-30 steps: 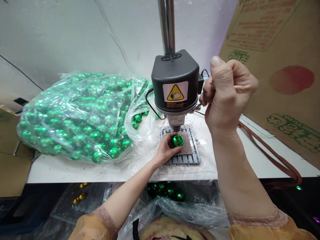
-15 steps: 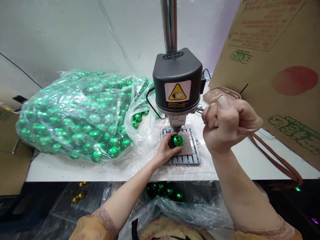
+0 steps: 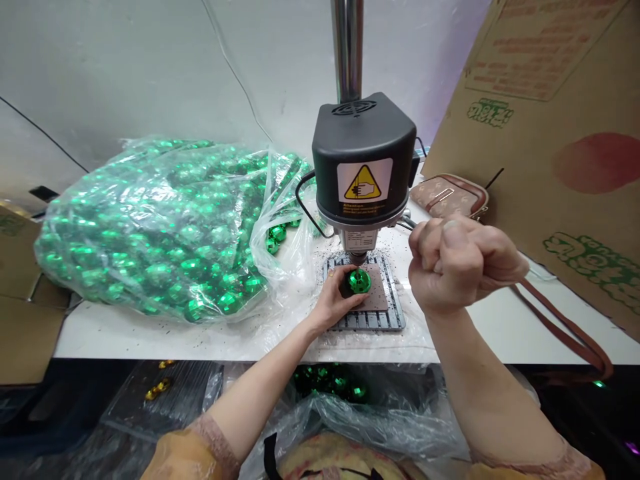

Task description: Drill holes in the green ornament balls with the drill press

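Note:
Beneath the chuck of the bench drill press (image 3: 364, 160), my left hand (image 3: 334, 295) grips a shiny green faceted ball (image 3: 359, 282), thumb and fingers around its left side. The thin drill bit meets the ball's top. Under the ball lies a flat brownish board (image 3: 377, 293) on the slotted metal base (image 3: 397, 313). To the right of the drill head, my right hand (image 3: 463, 263) is closed in a fist at the press's feed lever (image 3: 407, 219); most of the lever is hidden by the fingers.
A big clear plastic bag (image 3: 155, 233) full of green balls fills the table's left. At the right stand a large cardboard box (image 3: 545, 160) and a brown patterned purse (image 3: 450, 195) with a strap. Below the table edge, more green balls (image 3: 330, 381) lie in plastic. Dark shavings surround the base.
My right fist has moved down a little, uncovering more of the purse. My left hand still holds the ball under the bit. The whole view has shifted slightly.

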`<action>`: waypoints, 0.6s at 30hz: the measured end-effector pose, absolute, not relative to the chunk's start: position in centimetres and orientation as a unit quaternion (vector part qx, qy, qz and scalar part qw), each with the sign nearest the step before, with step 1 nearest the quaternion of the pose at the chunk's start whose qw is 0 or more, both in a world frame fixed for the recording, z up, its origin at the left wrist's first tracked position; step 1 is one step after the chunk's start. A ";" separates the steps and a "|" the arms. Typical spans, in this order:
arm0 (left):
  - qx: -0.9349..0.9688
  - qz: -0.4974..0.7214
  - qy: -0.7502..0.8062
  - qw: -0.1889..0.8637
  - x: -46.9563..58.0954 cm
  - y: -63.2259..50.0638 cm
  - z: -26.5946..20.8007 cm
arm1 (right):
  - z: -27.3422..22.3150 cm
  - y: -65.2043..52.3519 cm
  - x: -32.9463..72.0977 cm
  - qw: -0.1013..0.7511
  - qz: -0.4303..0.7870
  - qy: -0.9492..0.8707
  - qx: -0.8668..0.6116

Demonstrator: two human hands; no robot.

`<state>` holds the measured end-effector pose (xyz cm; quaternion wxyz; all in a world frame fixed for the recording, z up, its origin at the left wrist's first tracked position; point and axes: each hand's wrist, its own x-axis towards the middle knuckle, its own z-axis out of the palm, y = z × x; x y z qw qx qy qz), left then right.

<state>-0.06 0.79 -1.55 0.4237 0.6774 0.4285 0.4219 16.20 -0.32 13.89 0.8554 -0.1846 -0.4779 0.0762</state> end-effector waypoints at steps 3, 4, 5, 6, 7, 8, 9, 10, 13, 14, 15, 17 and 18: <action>0.681 0.421 0.427 0.421 0.0 0.8 -1.5 | 13.3 -0.3 16.4 0.849 0.069 -0.495 -0.171; 0.679 0.422 0.427 0.422 0.0 0.8 -1.5 | 13.1 -0.3 16.4 0.847 0.067 -0.500 -0.166; 0.678 0.423 0.428 0.422 0.0 0.7 -1.5 | 13.0 -0.3 16.5 0.846 0.064 -0.504 -0.163; 0.676 0.424 0.430 0.422 0.0 0.7 -1.4 | 13.0 -0.3 16.5 0.846 0.060 -0.504 -0.161; 0.675 0.424 0.432 0.421 0.0 0.7 -1.4 | 12.9 -0.3 16.5 0.847 0.058 -0.504 -0.158; 0.676 0.424 0.433 0.420 0.0 0.7 -1.4 | 12.9 -0.3 16.5 0.847 0.059 -0.505 -0.155; 0.676 0.422 0.434 0.420 0.0 0.7 -1.4 | 13.0 -0.4 16.5 0.847 0.062 -0.506 -0.151; 0.678 0.421 0.433 0.419 0.0 0.7 -1.4 | 13.0 -0.4 16.4 0.848 0.065 -0.506 -0.146; 0.679 0.419 0.430 0.423 -0.1 0.8 -1.5 | 13.1 -0.5 16.4 0.848 0.072 -0.506 -0.141; 0.677 0.420 0.429 0.425 -0.1 0.8 -1.6 | 13.0 -0.5 16.4 0.847 0.070 -0.507 -0.141; 0.674 0.423 0.429 0.428 -0.1 0.9 -1.7 | 12.9 -0.5 16.4 0.846 0.067 -0.510 -0.140; 0.670 0.425 0.427 0.433 0.0 0.9 -1.7 | 12.5 -0.4 16.5 0.844 0.059 -0.516 -0.134; 0.670 0.425 0.427 0.434 0.0 0.9 -1.7 | 12.3 -0.4 16.6 0.844 0.055 -0.517 -0.131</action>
